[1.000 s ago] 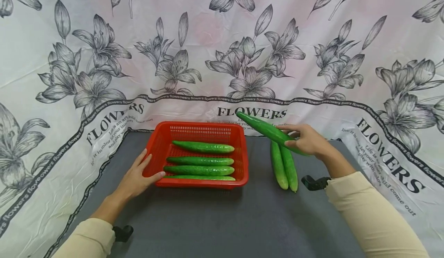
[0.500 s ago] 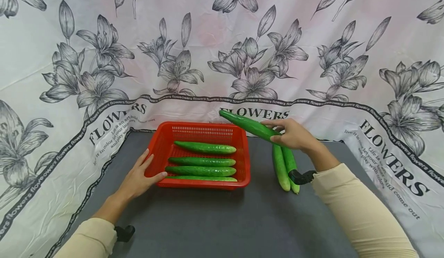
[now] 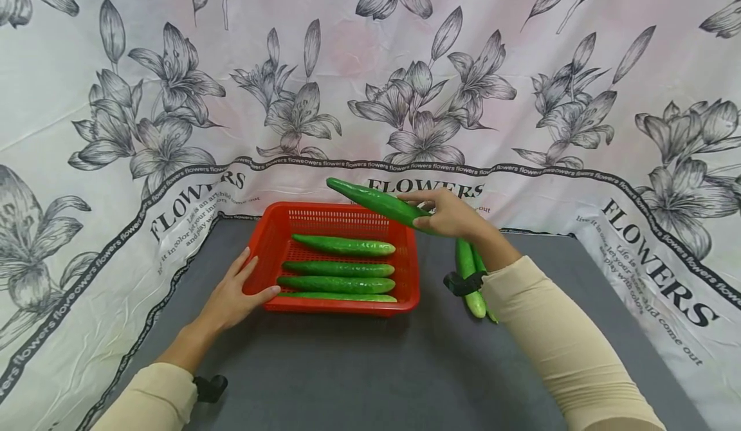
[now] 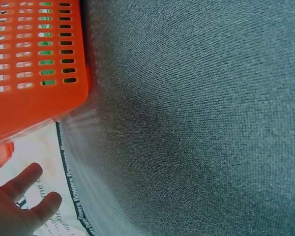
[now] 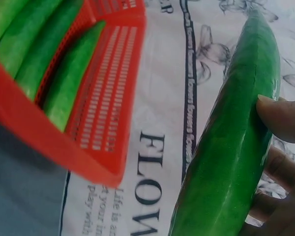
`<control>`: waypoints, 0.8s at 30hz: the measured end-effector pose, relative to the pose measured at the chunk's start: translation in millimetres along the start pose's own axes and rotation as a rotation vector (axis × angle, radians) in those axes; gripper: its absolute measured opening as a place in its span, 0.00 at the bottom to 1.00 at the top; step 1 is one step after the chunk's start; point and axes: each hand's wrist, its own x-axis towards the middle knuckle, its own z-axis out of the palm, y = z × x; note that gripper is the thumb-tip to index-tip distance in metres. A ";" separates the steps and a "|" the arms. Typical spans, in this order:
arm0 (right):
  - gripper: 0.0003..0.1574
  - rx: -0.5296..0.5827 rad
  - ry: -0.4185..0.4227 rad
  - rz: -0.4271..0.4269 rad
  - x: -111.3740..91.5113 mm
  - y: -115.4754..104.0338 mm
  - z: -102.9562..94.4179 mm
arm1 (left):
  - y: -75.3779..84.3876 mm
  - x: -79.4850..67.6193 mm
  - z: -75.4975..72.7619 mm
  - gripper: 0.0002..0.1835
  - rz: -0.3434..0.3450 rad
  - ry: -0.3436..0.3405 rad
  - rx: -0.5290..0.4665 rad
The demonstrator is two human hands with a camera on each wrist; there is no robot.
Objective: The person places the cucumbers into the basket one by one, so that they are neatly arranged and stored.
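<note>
At left, the left hand (image 3: 233, 297) has fingers spread beside the red basket (image 3: 411, 267), thumb at its near-left rim; four cucumbers (image 3: 338, 269) inside, nearest one mostly hidden by the near wall. Right hand (image 3: 450, 215) grips another cucumber (image 3: 376, 201), raised at the basket's far-right side, one end hidden; farther right, two cucumbers (image 3: 467, 265) lie partly blocked by the right sleeve (image 3: 561, 341).

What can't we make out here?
Head: lower side of the front cucumber, behind the near basket wall.
Head: middle of the rightmost loose cucumber, behind the black wrist camera and sleeve.
Left wrist: basketed cucumbers, mostly behind the slotted wall.
Right wrist: lower end of the held cucumber, cut by the bottom edge.
</note>
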 end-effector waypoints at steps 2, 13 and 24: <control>0.35 0.013 -0.006 -0.012 5.7 -1.4 5.0 | -0.2 0.1 0.1 0.51 -0.002 0.000 0.000; 0.36 0.065 -0.065 -0.108 38.1 -1.3 36.4 | 0.8 1.0 0.7 0.51 -0.009 -0.016 -0.009; 0.35 0.062 -0.119 -0.085 66.2 -6.6 68.9 | 0.7 1.1 0.4 0.51 -0.017 -0.011 -0.016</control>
